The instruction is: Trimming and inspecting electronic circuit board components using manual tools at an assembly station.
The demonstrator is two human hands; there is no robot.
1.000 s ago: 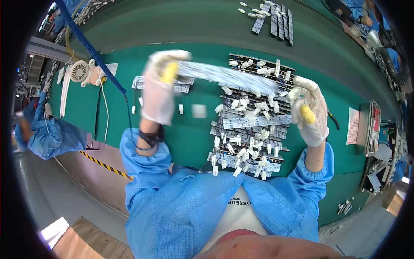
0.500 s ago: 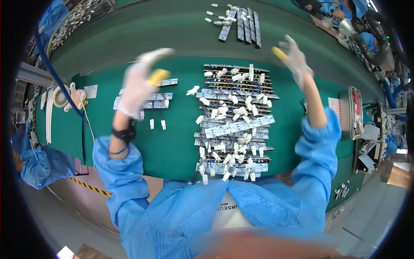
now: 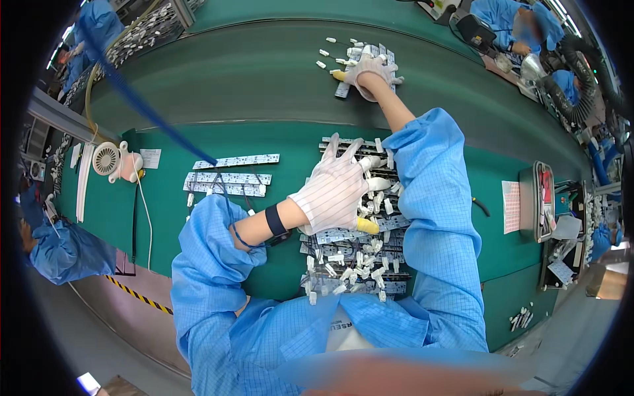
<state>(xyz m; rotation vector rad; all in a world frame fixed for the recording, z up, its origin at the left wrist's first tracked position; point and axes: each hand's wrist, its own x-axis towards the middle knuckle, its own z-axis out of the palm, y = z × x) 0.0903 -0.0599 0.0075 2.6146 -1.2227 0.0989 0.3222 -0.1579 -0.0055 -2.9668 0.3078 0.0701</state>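
Note:
My left hand [image 3: 337, 188], in a striped white glove with a yellow finger cot, lies with fingers spread on a stack of circuit board strips [image 3: 330, 236]. White connectors [image 3: 360, 264] on short wires lie over the stack. Farther off, my right hand [image 3: 372, 71], gloved alike, reaches over a smaller group of circuit board strips [image 3: 341, 90]. Its fingers are spread across them, and a yellow-capped digit rests at their left side. Part of both groups is hidden under my hands and right sleeve.
More circuit board strips [image 3: 228, 181] lie on the green mat left of the stack. Beyond them stand a small fan [image 3: 109, 159] and a blue hanging cord [image 3: 142, 112]. At the right are a printed sheet [image 3: 511, 207] and a metal tray of tools [image 3: 543, 201]. Co-workers sit around.
My left hand has come right and down onto the strip stack. My right hand has moved left onto the far strips. The loose strip lying aslant on the stack is now mostly covered.

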